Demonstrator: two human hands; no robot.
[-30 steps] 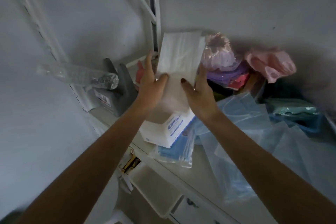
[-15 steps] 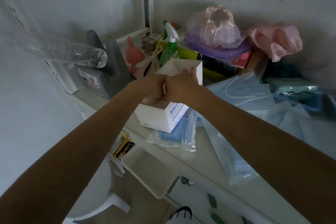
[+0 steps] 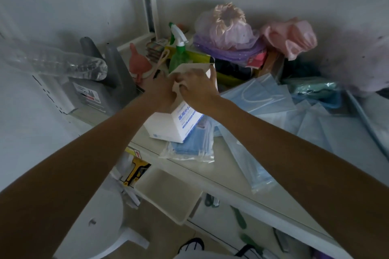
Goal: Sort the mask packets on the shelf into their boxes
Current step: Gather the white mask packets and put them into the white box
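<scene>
Both forearms are bare from the bottom edge of the picture up to the wrists; no sleeve, watch or bracelet is visible on them. The left hand [image 3: 161, 90] and the right hand [image 3: 200, 90] wear no gloves. On the right hand, one fingertip shows a dark painted nail, at the top near the index finger. If there is a ring, the picture is too blurred to tell. At the bottom edge two dark shoes [image 3: 191, 245] with light stripes are partly visible.
</scene>
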